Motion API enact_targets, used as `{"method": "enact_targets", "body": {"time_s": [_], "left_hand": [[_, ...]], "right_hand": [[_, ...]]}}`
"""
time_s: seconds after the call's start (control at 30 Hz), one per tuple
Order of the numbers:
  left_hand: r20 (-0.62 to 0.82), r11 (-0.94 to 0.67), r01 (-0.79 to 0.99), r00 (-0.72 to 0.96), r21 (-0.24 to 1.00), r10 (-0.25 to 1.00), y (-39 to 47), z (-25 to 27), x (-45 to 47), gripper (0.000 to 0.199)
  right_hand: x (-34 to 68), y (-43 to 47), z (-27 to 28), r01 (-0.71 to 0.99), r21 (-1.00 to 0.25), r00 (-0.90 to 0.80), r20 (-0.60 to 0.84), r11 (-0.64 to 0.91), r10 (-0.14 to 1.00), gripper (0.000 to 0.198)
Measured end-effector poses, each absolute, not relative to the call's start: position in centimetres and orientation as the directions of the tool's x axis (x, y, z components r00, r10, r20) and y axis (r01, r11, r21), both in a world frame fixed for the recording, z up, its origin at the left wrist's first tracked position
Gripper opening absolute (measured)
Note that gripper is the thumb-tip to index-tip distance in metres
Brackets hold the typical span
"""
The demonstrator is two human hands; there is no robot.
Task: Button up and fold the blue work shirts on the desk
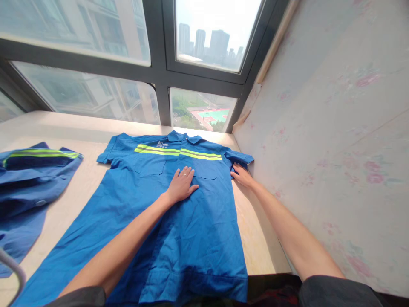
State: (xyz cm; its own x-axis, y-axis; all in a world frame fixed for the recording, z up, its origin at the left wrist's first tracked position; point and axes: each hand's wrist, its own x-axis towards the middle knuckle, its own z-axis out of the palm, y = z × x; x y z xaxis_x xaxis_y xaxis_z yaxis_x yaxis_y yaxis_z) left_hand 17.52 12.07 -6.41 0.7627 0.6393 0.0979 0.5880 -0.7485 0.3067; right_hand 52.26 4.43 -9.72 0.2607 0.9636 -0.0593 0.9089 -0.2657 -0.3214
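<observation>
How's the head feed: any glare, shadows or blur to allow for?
Head view: the sky outside is washed nearly white; head view: a shadow lies on the pale sill beside the right forearm; head view: the wallpaper flowers look soft, while the neon stripes on the middle shirt read clearly.

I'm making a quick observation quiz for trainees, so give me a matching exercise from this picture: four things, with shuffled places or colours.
1. left hand
2. right hand
3. wallpaper
4. window frame

A. dark grey
B. on the front of the blue shirt
C. pale with pink flowers
D. at a short sleeve

Pairs: 1-B, 2-D, 3-C, 4-A
</observation>
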Motion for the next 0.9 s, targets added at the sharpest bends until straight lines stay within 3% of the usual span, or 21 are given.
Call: {"method": "enact_targets", "body": {"time_s": [0.07, 0.13, 0.4, 0.6, 0.77, 0.9], "left_hand": [[0.022, -0.715, 0.673, 0.725, 0.188, 0.688, 13.6, -7.2, 17.0, 0.076], [-0.018, -0.69, 0.708, 0.7, 0.152, 0.714, 14.3, -7.8, 16.3, 0.08], [-0.036, -0.664, 0.734, 0.674, 0.141, 0.738, 14.2, -7.8, 15.0, 0.081], [-0.055, -0.685, 0.714, 0.697, 0.145, 0.715, 14.7, -7.5, 14.3, 0.081], [-0.084, -0.685, 0.718, 0.695, 0.125, 0.714, 14.9, -6.8, 14.0, 0.081], [-0.088, -0.703, 0.707, 0.707, 0.079, 0.702, 15.5, -5.5, 13.8, 0.074]], "right_hand": [[52.5, 4.5, -9.8, 0.899, -0.345, 0.26, -0.075, -0.269, 0.963, 0.066], [52.8, 4.4, -9.9, 0.888, -0.367, 0.263, -0.084, -0.276, 0.961, 0.068], [53.1, 2.4, -10.1, 0.888, -0.367, 0.281, -0.042, -0.277, 0.959, 0.07], [52.3, 2.0, -9.5, 0.837, -0.403, 0.393, -0.026, -0.37, 0.919, 0.068], [52.2, 3.5, -8.4, 0.649, -0.64, 0.598, 0.097, -0.41, 0.796, 0.066], [52.9, 4.9, -7.0, 0.606, -0.701, 0.716, 0.273, -0.377, 0.643, 0.063]]}}
